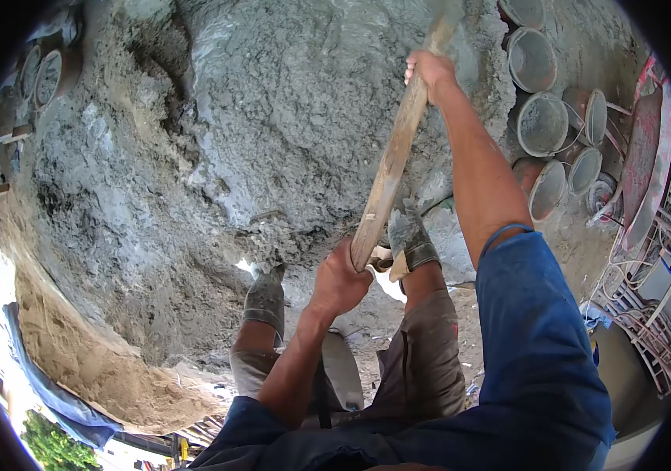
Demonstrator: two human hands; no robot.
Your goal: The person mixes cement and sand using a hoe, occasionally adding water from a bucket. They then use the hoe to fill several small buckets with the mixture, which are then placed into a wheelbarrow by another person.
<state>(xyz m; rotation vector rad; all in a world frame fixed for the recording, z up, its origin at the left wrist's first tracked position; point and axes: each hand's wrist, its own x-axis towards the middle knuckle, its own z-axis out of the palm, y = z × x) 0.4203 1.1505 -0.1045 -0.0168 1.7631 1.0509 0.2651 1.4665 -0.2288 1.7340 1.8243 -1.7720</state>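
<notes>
My left hand [339,279] is closed around the near end of a long wooden tool handle [390,169]. Farther up the same handle, my right hand [432,74] grips it with the arm stretched forward. The handle slants up and to the right, and its far end runs toward the top edge, so the tool's head cannot be made out. Beneath and beyond it spreads wet grey mortar or concrete mix [288,110], smooth and watery at the top and lumpy nearer my feet.
Several mortar-smeared buckets [542,124] stand along the right, near a red wheelbarrow-like tray [645,165] and metal frames [657,314]. More buckets [47,78] sit at the far left. Sand [76,337] borders the mix at lower left. My boots [265,302] are at its near edge.
</notes>
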